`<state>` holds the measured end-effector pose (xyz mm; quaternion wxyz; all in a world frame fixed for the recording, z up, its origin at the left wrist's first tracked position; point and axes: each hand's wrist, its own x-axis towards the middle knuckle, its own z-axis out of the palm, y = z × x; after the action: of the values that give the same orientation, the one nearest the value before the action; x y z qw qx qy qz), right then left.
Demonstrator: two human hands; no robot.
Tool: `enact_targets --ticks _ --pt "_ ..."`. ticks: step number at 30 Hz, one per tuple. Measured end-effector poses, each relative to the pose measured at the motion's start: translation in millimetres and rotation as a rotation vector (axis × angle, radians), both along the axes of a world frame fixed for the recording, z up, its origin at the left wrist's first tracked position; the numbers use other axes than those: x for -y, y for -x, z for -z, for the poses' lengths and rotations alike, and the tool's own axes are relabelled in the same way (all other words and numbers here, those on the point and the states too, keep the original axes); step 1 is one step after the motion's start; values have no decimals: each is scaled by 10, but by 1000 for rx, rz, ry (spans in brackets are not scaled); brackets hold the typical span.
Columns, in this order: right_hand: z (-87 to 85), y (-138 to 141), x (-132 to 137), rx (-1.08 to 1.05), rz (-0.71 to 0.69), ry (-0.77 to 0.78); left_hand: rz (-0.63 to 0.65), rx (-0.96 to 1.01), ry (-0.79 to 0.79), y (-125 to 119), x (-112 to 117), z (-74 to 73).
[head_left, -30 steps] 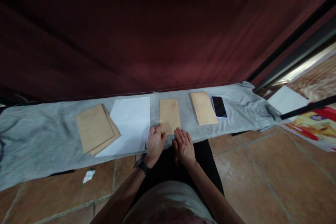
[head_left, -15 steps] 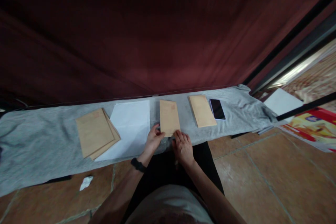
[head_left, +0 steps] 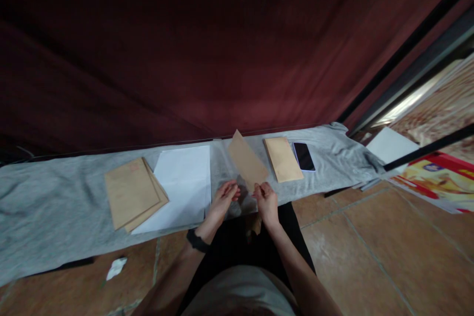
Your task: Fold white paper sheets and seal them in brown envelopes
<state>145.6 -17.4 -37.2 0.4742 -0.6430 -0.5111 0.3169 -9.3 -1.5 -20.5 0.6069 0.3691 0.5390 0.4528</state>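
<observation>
A small brown envelope (head_left: 247,160) is tilted in the air over the grey cloth, its lower end pinched in the fingers of my right hand (head_left: 267,203). My left hand (head_left: 222,200), with a dark band on its wrist, is just left of the envelope's lower end and apart from it. Its fingers are loosely bent with nothing seen between them. To the right lies a stack of brown envelopes (head_left: 284,159). White paper sheets (head_left: 185,185) lie to the left, with larger brown envelopes (head_left: 131,190) overlapping their left edge.
A phone (head_left: 304,157) lies beside the right envelope stack. The narrow surface is covered with grey cloth (head_left: 55,202), and a dark red curtain (head_left: 237,59) hangs behind it. A crumpled white scrap (head_left: 116,267) is on the tiled floor; a colourful box (head_left: 440,177) stands at right.
The small envelope has lifted and turned, its top now leaning left. My left hand has let go of it, while my right hand grips its lower end.
</observation>
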Motion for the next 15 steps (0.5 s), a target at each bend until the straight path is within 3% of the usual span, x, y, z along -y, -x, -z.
enact_targets --ticks 3,8,12,15 --pt "74 83 18 -348 41 90 38 2 41 -40 24 105" --pt "169 237 36 -701 50 199 60 35 39 -129 38 185" --pt "224 272 37 -818 15 264 18 -26 29 -100 -29 241" --pt "276 257 59 -765 -68 292 34 -156 20 -6 -140 298"
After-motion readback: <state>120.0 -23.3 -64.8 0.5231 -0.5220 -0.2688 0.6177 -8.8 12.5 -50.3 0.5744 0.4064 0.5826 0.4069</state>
